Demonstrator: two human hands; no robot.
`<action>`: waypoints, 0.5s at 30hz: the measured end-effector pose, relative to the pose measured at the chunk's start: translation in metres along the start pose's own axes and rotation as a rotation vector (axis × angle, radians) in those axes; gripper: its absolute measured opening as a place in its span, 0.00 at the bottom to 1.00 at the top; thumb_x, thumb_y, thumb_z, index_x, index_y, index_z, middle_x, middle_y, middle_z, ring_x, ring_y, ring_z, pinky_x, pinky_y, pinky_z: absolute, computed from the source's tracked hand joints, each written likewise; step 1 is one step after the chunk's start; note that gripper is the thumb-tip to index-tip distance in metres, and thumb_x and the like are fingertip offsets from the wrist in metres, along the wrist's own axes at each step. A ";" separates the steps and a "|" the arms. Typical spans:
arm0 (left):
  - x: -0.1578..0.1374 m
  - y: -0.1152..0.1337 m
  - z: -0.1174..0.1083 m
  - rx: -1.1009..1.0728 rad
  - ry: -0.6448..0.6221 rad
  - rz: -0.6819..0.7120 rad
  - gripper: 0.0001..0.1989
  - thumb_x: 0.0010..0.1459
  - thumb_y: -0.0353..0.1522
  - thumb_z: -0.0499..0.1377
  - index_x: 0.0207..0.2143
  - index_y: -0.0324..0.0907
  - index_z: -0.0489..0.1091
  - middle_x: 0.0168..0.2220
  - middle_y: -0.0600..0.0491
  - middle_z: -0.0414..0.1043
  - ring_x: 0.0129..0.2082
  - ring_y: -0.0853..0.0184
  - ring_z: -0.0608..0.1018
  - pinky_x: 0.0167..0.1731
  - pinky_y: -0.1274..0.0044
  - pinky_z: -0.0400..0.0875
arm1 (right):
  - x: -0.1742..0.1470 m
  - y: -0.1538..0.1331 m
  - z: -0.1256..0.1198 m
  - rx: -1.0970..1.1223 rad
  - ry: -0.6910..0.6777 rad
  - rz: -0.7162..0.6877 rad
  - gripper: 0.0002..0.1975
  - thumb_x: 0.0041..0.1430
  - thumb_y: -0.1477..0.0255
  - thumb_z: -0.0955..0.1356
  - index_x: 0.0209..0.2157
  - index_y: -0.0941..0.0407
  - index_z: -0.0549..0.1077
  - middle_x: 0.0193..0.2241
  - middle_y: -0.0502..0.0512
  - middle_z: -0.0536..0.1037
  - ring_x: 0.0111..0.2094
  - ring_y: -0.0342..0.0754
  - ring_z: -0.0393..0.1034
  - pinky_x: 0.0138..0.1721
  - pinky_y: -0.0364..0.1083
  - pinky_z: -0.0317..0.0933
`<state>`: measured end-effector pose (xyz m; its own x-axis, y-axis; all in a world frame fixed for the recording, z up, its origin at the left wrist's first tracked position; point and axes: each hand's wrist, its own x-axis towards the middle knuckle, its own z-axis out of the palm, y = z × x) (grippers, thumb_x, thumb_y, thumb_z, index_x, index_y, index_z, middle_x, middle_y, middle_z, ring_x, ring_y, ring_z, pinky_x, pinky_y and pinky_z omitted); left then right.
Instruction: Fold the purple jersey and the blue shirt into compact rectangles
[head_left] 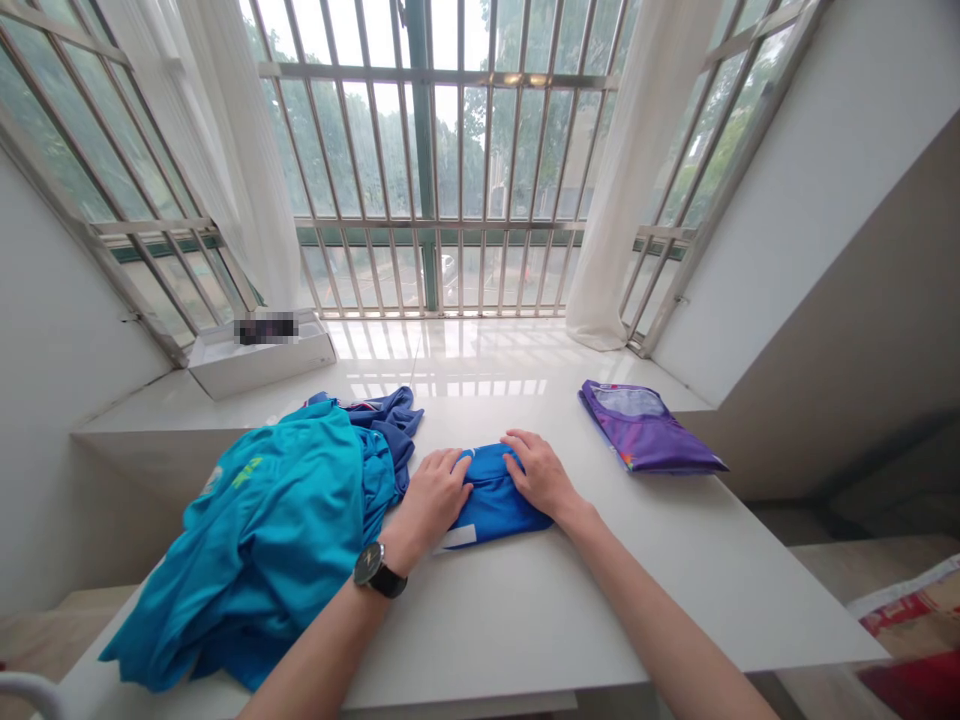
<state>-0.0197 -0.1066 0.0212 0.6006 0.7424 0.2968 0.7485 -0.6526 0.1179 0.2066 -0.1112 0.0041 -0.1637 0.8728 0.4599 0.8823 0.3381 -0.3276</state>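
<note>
A blue garment (491, 497), folded into a small rectangle with a white patch at its near left corner, lies on the white table (465, 620). My left hand (433, 500) rests on its left side, fingers stretched out over the cloth. On the right side of the bundle lies my right hand (541, 474), its fingers spread and slightly bent. Left of my left hand, a loose heap of teal clothing (285, 520) spills over the table, with a dark blue garment (401, 415) behind it. Folded purple clothing (652, 430) sits to the right, apart from my hands.
A white open box (262, 365) stands on the window sill (450, 350) at the back left. Barred windows with white curtains (607, 230) rise behind the table. On the lower right, beyond the table edge, is a red and white bag-like thing (911, 610).
</note>
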 end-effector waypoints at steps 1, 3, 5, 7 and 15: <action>-0.001 0.003 -0.001 -0.037 0.016 0.044 0.18 0.67 0.34 0.55 0.57 0.40 0.67 0.60 0.42 0.67 0.62 0.53 0.67 0.61 0.61 0.62 | 0.001 0.004 -0.001 0.007 0.043 0.021 0.16 0.68 0.70 0.61 0.52 0.57 0.73 0.54 0.62 0.74 0.56 0.54 0.67 0.59 0.55 0.61; -0.004 0.014 -0.002 -0.112 0.021 0.135 0.22 0.68 0.39 0.55 0.61 0.42 0.63 0.65 0.42 0.61 0.67 0.52 0.59 0.63 0.60 0.60 | 0.003 0.013 0.000 0.005 0.072 0.057 0.16 0.67 0.70 0.61 0.51 0.56 0.74 0.53 0.62 0.75 0.55 0.54 0.67 0.59 0.56 0.61; -0.009 0.026 0.000 -0.148 -0.023 0.214 0.30 0.66 0.46 0.55 0.65 0.42 0.57 0.68 0.40 0.54 0.69 0.50 0.54 0.64 0.58 0.58 | 0.002 0.022 0.004 -0.022 0.023 0.063 0.16 0.67 0.70 0.61 0.52 0.57 0.73 0.55 0.64 0.74 0.57 0.55 0.66 0.60 0.57 0.60; -0.014 0.035 0.006 -0.138 -0.080 0.254 0.36 0.64 0.51 0.54 0.68 0.41 0.53 0.69 0.38 0.50 0.69 0.47 0.52 0.64 0.55 0.54 | 0.000 0.029 0.008 -0.055 -0.049 0.050 0.16 0.67 0.70 0.61 0.52 0.58 0.73 0.57 0.65 0.72 0.60 0.56 0.63 0.61 0.58 0.58; -0.014 0.034 0.005 -0.135 -0.124 0.260 0.33 0.65 0.49 0.54 0.66 0.43 0.55 0.66 0.40 0.58 0.65 0.50 0.61 0.63 0.57 0.56 | 0.001 0.022 -0.007 -0.049 -0.192 0.023 0.12 0.69 0.66 0.61 0.41 0.56 0.74 0.43 0.59 0.78 0.49 0.52 0.70 0.54 0.52 0.61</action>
<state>-0.0016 -0.1385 0.0160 0.8026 0.5558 0.2166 0.5264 -0.8307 0.1810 0.2289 -0.1058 0.0028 -0.2207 0.9328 0.2851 0.9062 0.3042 -0.2938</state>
